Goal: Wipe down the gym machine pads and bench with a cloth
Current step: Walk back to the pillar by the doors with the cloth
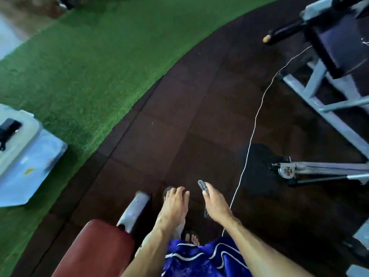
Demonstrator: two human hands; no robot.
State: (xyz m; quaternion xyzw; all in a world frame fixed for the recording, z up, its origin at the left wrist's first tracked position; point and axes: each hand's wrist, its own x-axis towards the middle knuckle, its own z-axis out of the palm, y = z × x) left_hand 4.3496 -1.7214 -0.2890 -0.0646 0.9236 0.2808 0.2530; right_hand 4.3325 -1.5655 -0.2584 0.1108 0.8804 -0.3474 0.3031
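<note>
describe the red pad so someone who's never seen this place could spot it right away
Start at the dark rubber floor tiles that curve beside the green turf. At the bottom edge of the picture, just left of the left hand, sits the red pad. It is the only reddish-brown cushion in view, with a grey metal tube sticking out beyond its far end.

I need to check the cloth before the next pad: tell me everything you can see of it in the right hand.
The cloth is a dark grey, thin, folded piece, textured like woven fabric. The right hand grips it from above, so most of it is hidden: one end sticks out past the fingertips, and an edge shows under the palm. It hangs in the air over the dark rubber floor tiles, touching nothing but the hand. Whether it is wet cannot be told.
</note>
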